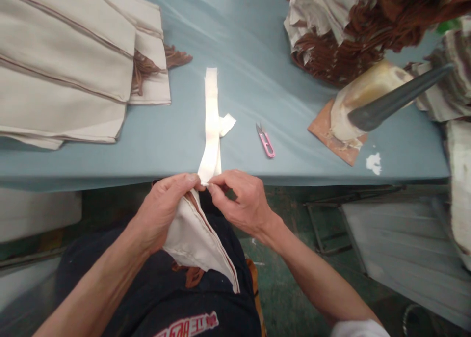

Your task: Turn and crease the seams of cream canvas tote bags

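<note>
Over my lap hangs a cream fabric piece with a brown-lined edge, and my left hand is closed around its upper end. A white fabric strap runs from that end up onto the table, with a short side piece folded out to the right. My right hand pinches at the joint where strap and fabric meet, thumb against forefinger. What exactly sits between those fingertips is small, seemingly the strap's edge. Beyond the right hand, pink thread snips lie on the table.
Cream fabric pieces with brown cords are stacked at the left of the blue-covered table. On the right stand a glue container with a dark-handled brush on a brown board, a white spill, and bundled brown cords.
</note>
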### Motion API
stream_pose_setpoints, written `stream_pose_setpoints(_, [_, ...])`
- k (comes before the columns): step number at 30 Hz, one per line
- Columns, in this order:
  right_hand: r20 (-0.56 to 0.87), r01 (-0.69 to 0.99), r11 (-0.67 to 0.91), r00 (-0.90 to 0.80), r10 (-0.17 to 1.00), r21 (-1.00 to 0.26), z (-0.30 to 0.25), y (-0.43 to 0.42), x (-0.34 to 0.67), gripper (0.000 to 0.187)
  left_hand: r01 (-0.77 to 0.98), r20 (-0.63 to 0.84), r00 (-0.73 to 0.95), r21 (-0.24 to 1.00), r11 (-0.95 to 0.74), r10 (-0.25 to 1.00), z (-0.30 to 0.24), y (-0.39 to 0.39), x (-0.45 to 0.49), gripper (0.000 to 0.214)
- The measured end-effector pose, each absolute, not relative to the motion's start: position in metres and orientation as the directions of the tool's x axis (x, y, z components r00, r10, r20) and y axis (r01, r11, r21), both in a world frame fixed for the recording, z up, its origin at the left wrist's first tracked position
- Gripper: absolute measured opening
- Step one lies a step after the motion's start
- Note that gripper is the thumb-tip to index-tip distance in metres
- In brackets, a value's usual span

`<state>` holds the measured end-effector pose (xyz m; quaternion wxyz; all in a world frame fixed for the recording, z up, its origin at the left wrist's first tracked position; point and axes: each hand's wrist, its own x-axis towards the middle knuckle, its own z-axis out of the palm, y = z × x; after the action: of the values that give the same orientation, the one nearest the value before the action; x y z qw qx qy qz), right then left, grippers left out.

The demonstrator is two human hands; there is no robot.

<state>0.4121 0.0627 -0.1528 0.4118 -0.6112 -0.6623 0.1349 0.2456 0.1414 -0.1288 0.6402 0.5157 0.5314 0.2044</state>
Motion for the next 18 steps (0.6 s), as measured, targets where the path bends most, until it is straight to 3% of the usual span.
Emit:
stream_pose_setpoints(5, [0.124, 0.461, 0.032, 0.17, 0.978, -0.887, -0.148, 0.063, 0.413, 0.027, 0.319, -0.406, 0.382, 0.901, 0.294, 0.831, -0.128, 0.14, 0.242, 0.036])
stream_pose_setpoints(12, [-0.022, 0.228, -0.061, 0.169, 0.985, -0.972, -0.143, 0.064, 0.416, 0.025, 0.39, -0.38, 0.463, 0.898, 0.201, 0.801, -0.12, 0.134, 0.243, 0.035])
stream_pose_setpoints(18, [-0.006, 0.282, -0.064, 0.2, 0.98, -0.957, -0.138, 0.064, 0.416, 0.019, 0.449, -0.342, 0.451, 0.885, 0.121, 0.824, -0.123, 0.134, 0.246, 0.041])
